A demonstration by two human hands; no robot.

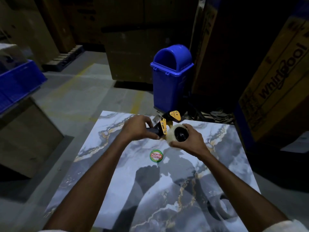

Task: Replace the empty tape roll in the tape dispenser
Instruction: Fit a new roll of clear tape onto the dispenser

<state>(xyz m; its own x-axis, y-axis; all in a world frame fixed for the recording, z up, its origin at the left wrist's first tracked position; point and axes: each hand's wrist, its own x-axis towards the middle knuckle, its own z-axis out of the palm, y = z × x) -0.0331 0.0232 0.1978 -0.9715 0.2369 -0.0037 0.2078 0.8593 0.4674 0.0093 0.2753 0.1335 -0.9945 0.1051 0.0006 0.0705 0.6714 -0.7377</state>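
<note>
1. The tape dispenser [164,124], black with yellow plates, is held above the far edge of the marbled surface [120,173], its long axis running from the handle at near left to the head at far right.
2. The left hand [139,128] grips the dark handle, fingers curled shut around it.
3. The right hand [188,142] holds the tape roll [173,133], fingers clamped on its pale rim; the roll's dark core faces the camera.
4. The roll sits at the dispenser's near right end, touching it; whether it is seated on the hub cannot be told.
5. The handle is mostly hidden by the left hand.
6. A round sticker [156,155] lies on the surface below the hands.
7. A blue bin [170,77] stands beyond, in dim light.
</note>
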